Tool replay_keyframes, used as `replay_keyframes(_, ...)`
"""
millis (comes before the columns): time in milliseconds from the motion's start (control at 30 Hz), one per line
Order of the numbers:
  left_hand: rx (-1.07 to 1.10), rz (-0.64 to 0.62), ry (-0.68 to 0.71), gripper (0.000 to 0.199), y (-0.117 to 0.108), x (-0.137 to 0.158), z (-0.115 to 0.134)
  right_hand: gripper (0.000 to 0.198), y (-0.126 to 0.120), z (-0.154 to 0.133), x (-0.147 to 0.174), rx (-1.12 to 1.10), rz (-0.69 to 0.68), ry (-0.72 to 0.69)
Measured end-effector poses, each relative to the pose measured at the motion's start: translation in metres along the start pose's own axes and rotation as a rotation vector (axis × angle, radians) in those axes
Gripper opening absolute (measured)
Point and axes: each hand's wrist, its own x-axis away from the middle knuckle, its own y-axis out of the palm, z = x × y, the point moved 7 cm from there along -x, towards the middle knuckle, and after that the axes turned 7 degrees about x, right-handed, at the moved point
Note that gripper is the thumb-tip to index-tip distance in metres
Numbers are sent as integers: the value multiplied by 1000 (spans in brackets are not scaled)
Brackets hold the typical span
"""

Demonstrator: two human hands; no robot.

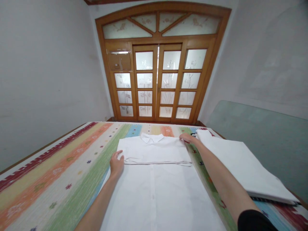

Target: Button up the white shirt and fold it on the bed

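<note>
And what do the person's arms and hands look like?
The left hand and right hand are bare: no gloves, no watch showing. The right arm has a black sleeve higher up, at the picture's bottom edge. The left arm shows no sleeve.

White shirt [166,189] runs off the bottom edge, details of its button strip [152,186] too small to read; right of it, a black sleeve [255,221] gets cut off too!
</note>
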Motion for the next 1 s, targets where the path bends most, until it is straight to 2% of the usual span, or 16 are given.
replay_keyframes(200, -58, 42, -2, 24, -2, 0, -2, 10, 16, 16, -4, 177, -55, 53)
replay_keyframes(367, -102, 31, 15, 25, 0, 0, 1, 29, 22, 11, 10, 284, 5, 114)
replay_keyframes(500, -70, 23, 17, 30, 4, -1, 2, 42, 24, -12, 29, 351, 115, 116)
replay_keyframes(600, -54, 5, 13, 36, 6, -1, 3, 43, 38, -39, 46, 342, 169, 62)
replay_keyframes(733, -63, -15, 17, 37, 6, -1, 6, 53, 73, -63, 69, 269, 98, 12)
replay_keyframes(833, -78, -14, 20, 37, 4, 0, 6, 61, 86, -63, 83, 234, 58, 50)
replay_keyframes(1000, -65, 3, 13, 39, 4, -1, 3, 69, 82, -50, 97, 230, 49, 106)
